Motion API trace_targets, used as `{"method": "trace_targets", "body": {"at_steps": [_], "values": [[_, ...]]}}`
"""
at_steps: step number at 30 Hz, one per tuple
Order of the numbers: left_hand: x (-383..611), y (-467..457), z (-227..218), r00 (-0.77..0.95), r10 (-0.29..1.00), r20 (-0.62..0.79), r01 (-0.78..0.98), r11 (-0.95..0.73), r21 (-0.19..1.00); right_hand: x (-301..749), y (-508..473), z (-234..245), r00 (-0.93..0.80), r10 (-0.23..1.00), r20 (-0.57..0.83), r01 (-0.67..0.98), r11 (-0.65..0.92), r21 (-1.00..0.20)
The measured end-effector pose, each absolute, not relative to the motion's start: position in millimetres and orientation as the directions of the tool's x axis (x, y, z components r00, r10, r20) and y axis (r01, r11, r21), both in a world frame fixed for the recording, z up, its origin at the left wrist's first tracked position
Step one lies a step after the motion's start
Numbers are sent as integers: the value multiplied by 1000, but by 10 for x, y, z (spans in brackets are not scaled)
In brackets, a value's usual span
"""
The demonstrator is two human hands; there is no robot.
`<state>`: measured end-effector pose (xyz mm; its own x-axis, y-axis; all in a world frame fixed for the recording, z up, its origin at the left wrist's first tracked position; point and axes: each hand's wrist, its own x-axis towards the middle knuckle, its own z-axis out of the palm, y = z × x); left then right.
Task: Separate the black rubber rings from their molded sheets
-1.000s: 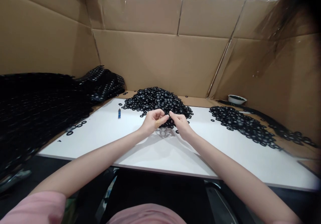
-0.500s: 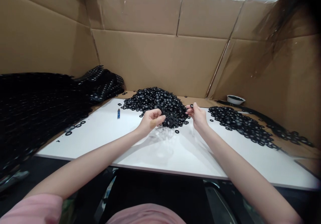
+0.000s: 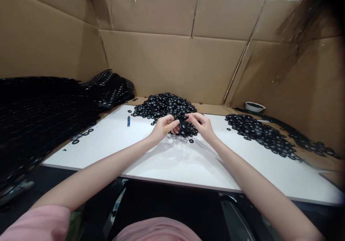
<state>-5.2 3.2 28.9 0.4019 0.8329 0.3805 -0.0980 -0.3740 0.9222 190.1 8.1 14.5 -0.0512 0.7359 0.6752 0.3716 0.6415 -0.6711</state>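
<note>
A big heap of small black rings (image 3: 165, 105) lies at the far middle of the white table (image 3: 172, 162). My left hand (image 3: 163, 126) is at the heap's near edge, fingers curled and pinched on a few rings. My right hand (image 3: 202, 124) is just to the right of it, fingers bent and reaching into the same cluster of rings between the two hands. The fingertips of both hands nearly meet. A single loose ring (image 3: 191, 140) lies on the table just in front of my hands.
A second, flatter spread of black rings (image 3: 260, 135) runs along the right. Black punched sheets (image 3: 48, 108) pile up on the left. A small blue object (image 3: 128, 121) lies left of the heap. A white bowl (image 3: 254, 107) stands far right. Cardboard walls (image 3: 172, 54) surround the table.
My right hand swung out to the right half a second ago, then came back left to meet my left hand at the heap. My left hand barely moved.
</note>
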Motion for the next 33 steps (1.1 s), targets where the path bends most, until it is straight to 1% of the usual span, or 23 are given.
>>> {"method": "trace_targets", "body": {"at_steps": [1, 3, 5, 9, 12, 17, 21, 23, 28, 33], "values": [[-57, 41, 290, 394, 835, 385, -103, -376, 921, 1864, 20, 164, -117, 712, 692, 381, 676, -631], [-65, 54, 289, 382, 835, 395, -118, -380, 918, 1799, -66, 184, -262, 620, 740, 404, 767, -499], [-70, 58, 289, 377, 839, 393, -137, -369, 919, 1757, -102, 187, -324, 550, 770, 411, 815, -409], [-70, 50, 285, 412, 843, 346, -128, -322, 938, 1744, -90, 175, -276, 530, 802, 446, 810, -381], [-75, 52, 269, 445, 825, 348, -107, -337, 935, 1766, -68, 163, -259, 530, 807, 462, 802, -379], [-89, 79, 238, 457, 810, 367, -158, -333, 930, 1746, -86, 151, -276, 576, 769, 427, 791, -439], [-93, 74, 230, 440, 799, 409, -156, -380, 911, 1661, -144, 146, -317, 664, 677, 329, 747, -578], [-95, 67, 229, 434, 787, 438, -142, -420, 896, 1620, -164, 141, -304, 703, 643, 285, 711, -642], [-94, 48, 238, 456, 747, 483, -105, -494, 863, 1578, -168, 117, -245, 779, 577, 196, 623, -758], [-70, 3, 277, 434, 753, 494, -80, -514, 854, 1553, -148, 86, -220, 829, 514, 102, 543, -833]]}}
